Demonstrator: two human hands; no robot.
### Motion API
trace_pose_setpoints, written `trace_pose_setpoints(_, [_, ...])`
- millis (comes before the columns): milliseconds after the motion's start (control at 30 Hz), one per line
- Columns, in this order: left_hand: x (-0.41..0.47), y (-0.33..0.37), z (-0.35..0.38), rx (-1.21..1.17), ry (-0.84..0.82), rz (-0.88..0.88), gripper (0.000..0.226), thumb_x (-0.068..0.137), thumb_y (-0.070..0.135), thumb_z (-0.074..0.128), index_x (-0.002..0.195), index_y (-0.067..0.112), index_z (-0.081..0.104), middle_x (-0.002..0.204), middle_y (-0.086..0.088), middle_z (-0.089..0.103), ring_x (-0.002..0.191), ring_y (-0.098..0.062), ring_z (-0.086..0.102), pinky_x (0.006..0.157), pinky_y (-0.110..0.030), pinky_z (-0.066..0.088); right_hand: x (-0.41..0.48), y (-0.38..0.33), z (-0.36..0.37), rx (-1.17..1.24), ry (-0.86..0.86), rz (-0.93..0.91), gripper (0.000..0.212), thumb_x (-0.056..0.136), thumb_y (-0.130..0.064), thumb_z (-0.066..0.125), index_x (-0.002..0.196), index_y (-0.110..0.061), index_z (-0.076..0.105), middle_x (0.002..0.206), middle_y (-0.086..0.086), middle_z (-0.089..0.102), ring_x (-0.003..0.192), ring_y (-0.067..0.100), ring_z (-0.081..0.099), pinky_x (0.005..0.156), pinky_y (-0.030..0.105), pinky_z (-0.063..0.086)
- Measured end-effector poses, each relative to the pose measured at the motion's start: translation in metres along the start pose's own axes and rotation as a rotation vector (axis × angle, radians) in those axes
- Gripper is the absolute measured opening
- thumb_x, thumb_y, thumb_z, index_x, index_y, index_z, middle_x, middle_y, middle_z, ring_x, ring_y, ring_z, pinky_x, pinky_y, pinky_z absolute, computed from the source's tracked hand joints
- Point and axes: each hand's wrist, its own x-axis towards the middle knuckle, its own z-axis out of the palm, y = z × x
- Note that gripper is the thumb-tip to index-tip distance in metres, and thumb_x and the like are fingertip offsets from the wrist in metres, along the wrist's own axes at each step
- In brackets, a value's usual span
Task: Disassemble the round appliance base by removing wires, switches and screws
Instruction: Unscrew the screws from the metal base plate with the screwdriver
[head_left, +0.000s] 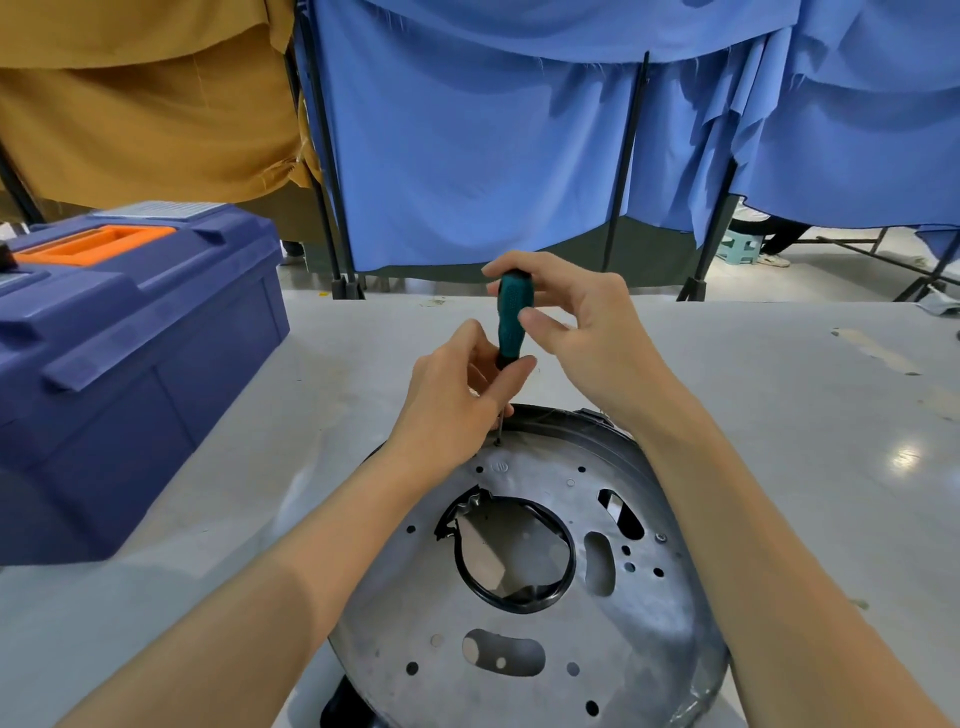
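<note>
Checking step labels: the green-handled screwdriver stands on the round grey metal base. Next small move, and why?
Probably twist the green-handled screwdriver anticlockwise: its tip is seated near the far rim of the round grey metal base, right hand gripping the handle, left hand steadying it lower.

Head-worn wide-angle view, set above and behind the grip and facing forward and down at close range. The left hand (457, 395) and right hand (582, 332) meet on the screwdriver (508, 322) at frame centre. The round appliance base (415, 587) lies nearer the camera than the grip, the blue toolbox (130, 338) lies left of the grip, and the blue curtains (493, 156) hang well beyond it.
</note>
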Motion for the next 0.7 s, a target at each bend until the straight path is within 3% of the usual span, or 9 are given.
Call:
trace_pose_setpoints(100, [0.0006, -0.0005, -0.0010, -0.030, 0.002, -0.009, 0.027, 0.087, 0.035, 0.068, 0.095, 0.012, 0.056, 0.076, -0.002, 0.064, 0.062, -0.017, 0.068, 0.057, -0.044, 0.059, 0.0001, -0.0008, 0.0016, 0.014, 0.011, -0.006, 0.028, 0.085, -0.019, 0.073, 0.112, -0.024, 0.068, 0.105, -0.002, 0.065, 0.094, 0.000, 0.059, 0.086, 0.029, 0.053])
trace_pose_setpoints(200, [-0.0013, -0.0013, -0.0009, 0.009, -0.046, 0.042, 0.020, 0.095, 0.039, 0.054, 0.098, 0.019, 0.055, 0.074, 0.000, 0.063, 0.065, -0.018, 0.068, 0.063, -0.046, 0.059, 0.0016, 0.0001, 0.0007, -0.027, 0.063, -0.017, 0.035, 0.084, -0.011, 0.072, 0.115, -0.024, 0.069, 0.103, 0.006, 0.063, 0.082, 0.001, 0.056, 0.078, 0.020, 0.050])
trace_pose_setpoints(300, [-0.0047, 0.0012, 0.0012, 0.060, -0.129, 0.067, 0.033, 0.101, 0.045, 0.029, 0.105, 0.021, 0.051, 0.075, -0.002, 0.060, 0.071, -0.025, 0.064, 0.070, -0.053, 0.055, 0.0021, 0.0007, -0.0015, -0.038, 0.079, -0.006, 0.045, 0.082, 0.004, 0.068, 0.120, -0.021, 0.068, 0.098, 0.001, 0.067, 0.079, 0.008, 0.056, 0.079, 0.021, 0.051])
trace_pose_setpoints(433, [-0.0036, 0.0002, 0.0005, 0.043, -0.142, 0.043, 0.018, 0.104, 0.024, 0.033, 0.103, 0.019, 0.051, 0.081, -0.001, 0.065, 0.076, -0.019, 0.066, 0.073, -0.051, 0.056, 0.0011, 0.0009, -0.0025, 0.003, 0.059, 0.019, 0.042, 0.087, 0.012, 0.056, 0.118, -0.014, 0.066, 0.101, 0.006, 0.071, 0.090, 0.014, 0.067, 0.086, 0.022, 0.053])
trace_pose_setpoints(567, [-0.0049, 0.0018, 0.0002, -0.001, -0.108, 0.014, 0.018, 0.099, 0.033, 0.049, 0.104, 0.016, 0.047, 0.075, -0.001, 0.069, 0.068, -0.015, 0.070, 0.073, -0.049, 0.057, 0.0010, -0.0006, 0.0022, -0.016, 0.043, -0.008, 0.029, 0.087, -0.018, 0.070, 0.115, -0.024, 0.066, 0.104, 0.001, 0.065, 0.090, -0.003, 0.060, 0.079, 0.013, 0.051])
trace_pose_setpoints(700, [-0.0055, 0.0023, -0.0004, -0.017, -0.088, 0.020, 0.020, 0.096, 0.035, 0.054, 0.094, 0.018, 0.044, 0.072, -0.004, 0.069, 0.064, -0.018, 0.069, 0.070, -0.051, 0.057, 0.0020, 0.0012, 0.0013, -0.046, 0.114, 0.000, 0.037, 0.085, -0.011, 0.071, 0.118, -0.027, 0.067, 0.096, -0.004, 0.064, 0.082, -0.002, 0.056, 0.077, 0.017, 0.050])
